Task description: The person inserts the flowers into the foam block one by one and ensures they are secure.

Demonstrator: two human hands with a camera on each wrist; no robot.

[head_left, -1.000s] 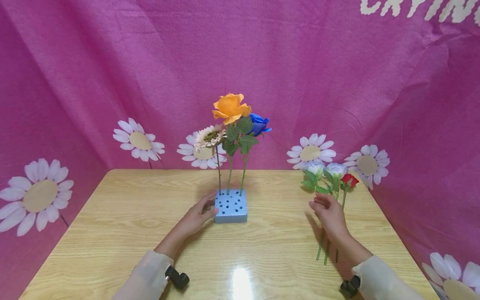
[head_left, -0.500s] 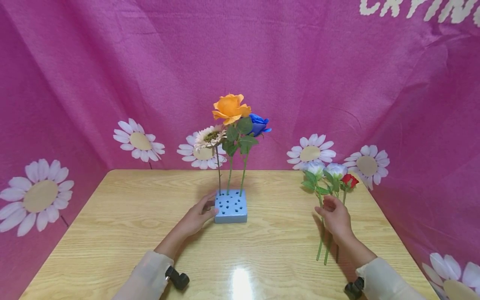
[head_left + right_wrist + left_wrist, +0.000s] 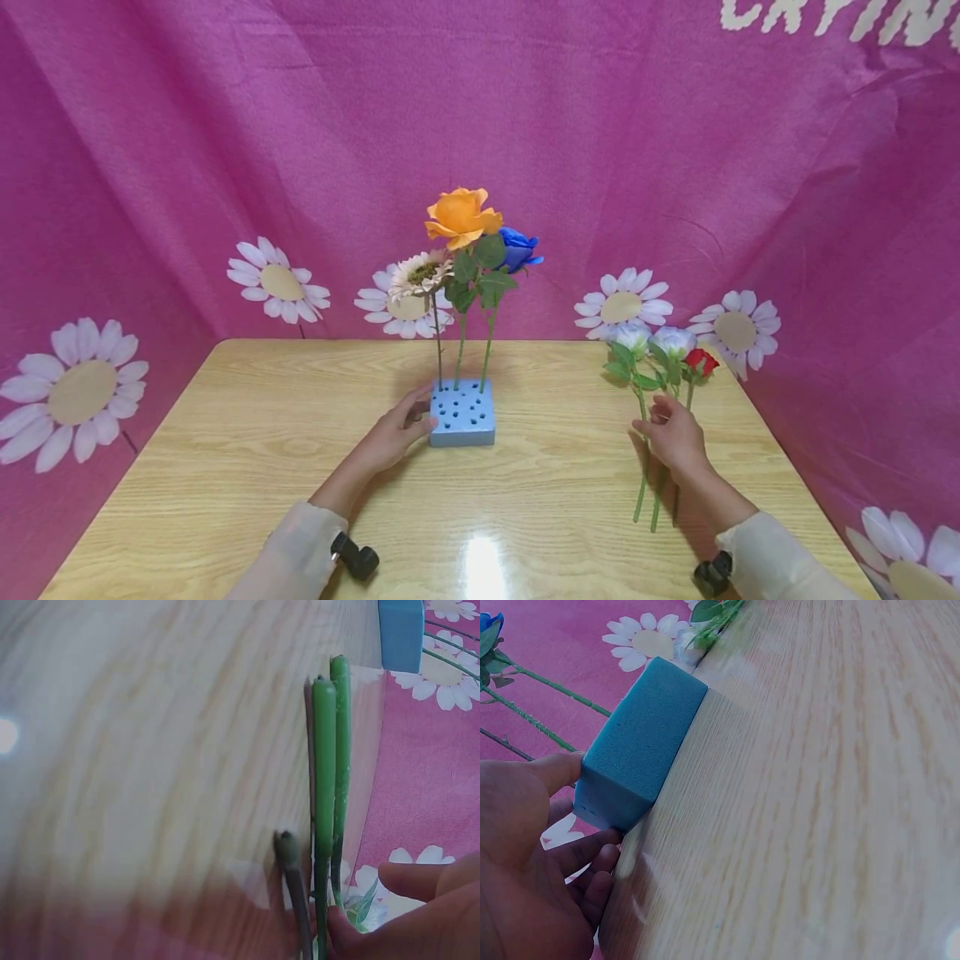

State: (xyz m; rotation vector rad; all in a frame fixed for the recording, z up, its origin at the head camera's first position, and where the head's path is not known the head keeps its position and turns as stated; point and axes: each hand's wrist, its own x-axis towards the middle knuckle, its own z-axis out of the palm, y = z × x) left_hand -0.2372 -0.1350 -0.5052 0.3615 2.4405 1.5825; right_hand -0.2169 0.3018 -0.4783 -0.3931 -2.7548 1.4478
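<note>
My left hand (image 3: 386, 439) rests at the left side of a blue foam block (image 3: 462, 437) pierced with several holes. In the left wrist view its thumb (image 3: 559, 771) lies on the block's edge, with the other fingers loosely bent below. Upright in the block stand a pale daisy-like flower (image 3: 422, 273), an orange rose (image 3: 462, 217) and a blue rose (image 3: 517, 249). My right hand (image 3: 678, 442) is over the flowers lying at right: two whitish ones (image 3: 631, 336) and a red rose (image 3: 701, 362). A finger touches the green stems (image 3: 324, 761); the thumb is spread apart from them.
A wooden table (image 3: 547, 492) carries everything, with light glare near its front edge. Behind and beside it hangs a pink cloth (image 3: 480, 108) printed with large daisies. Each wrist wears a small black camera (image 3: 358, 560).
My right hand has moved slightly right and toward me over the lying stems, its thumb spreading from the fingers. The middle stem has shifted a little. My left hand and the block stay put.
</note>
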